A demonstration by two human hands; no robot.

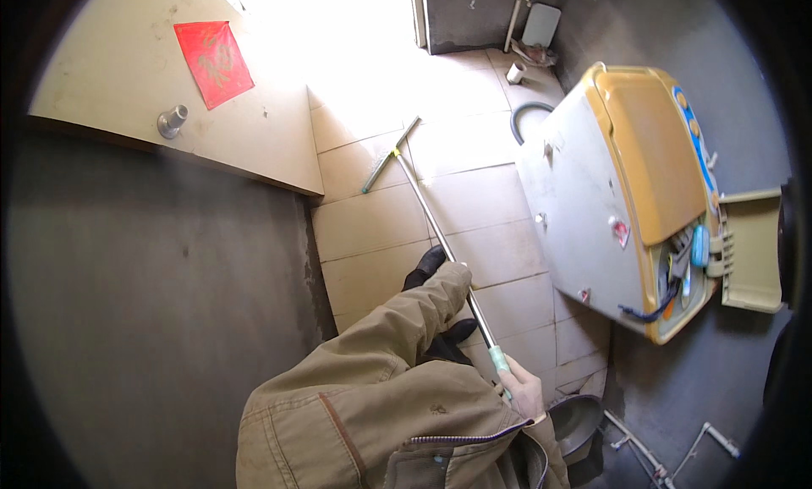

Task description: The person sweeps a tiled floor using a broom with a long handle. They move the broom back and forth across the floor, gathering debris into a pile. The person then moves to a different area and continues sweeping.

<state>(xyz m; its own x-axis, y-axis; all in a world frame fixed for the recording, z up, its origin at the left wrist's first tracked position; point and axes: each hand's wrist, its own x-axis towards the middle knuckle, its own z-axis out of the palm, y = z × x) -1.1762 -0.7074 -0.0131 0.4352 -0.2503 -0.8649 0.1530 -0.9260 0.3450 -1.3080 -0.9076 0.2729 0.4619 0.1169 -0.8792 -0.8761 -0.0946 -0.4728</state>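
Observation:
A long-handled floor squeegee slants across the tiles, with a metal pole, a yellow-green joint and a narrow blade head resting on the floor. My right hand is wrapped around the pale green grip at the pole's near end. Farther along the pole is my left hand, mostly hidden by its brown jacket sleeve; what shows of it closes around the metal. My dark shoes stand on the floor beneath the pole.
On the right stands a twin-tub washing machine holding brushes and small items in an open compartment. A door with a red paper stands at left, beside a dark wall. A dark basin and pipes lie at lower right.

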